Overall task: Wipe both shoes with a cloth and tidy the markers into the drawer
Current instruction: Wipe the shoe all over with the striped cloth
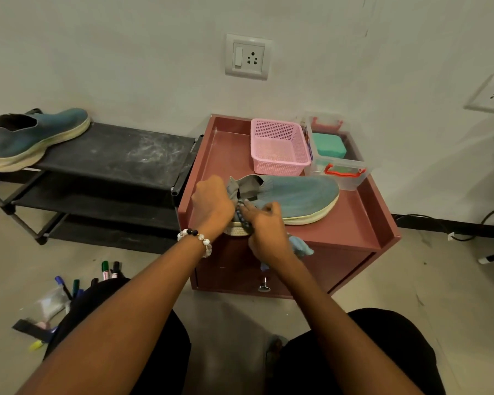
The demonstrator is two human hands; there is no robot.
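**Wiping a shoe on the red cabinet top**

Standing against a pale wall, a low red cabinet (354,223) has a raised lip round its top and a drawer with a metal knob (264,285) in its front, which looks closed. On the top lies a blue shoe (294,195) with a cream sole, toe pointing right, heel at the near left corner. The left hand (210,201) is curled round the heel and collar of this shoe, grasping it. The right hand (264,226) is clenched on a light blue cloth (301,246) just beside the shoe's near side; the cloth's loose end hangs over the cabinet's front edge. A beaded bracelet (196,238) sits on the left wrist.

Behind the shoe, a pink basket (278,146) stands near the back lip, and just to its right a clear box (337,155) with red clips holds something green.

Left of the cabinet, touching or nearly touching it, is a black rack (111,155) with dusty fabric shelves. The other shoe (32,138) rests on its top shelf at the far left, toe pointing right.

On the grey floor at lower left, several markers (106,270) lie scattered beside the person's knee, along with a clear plastic pouch (46,305). A wall socket (248,57) is set above the cabinet, and a second one shows at the right edge.
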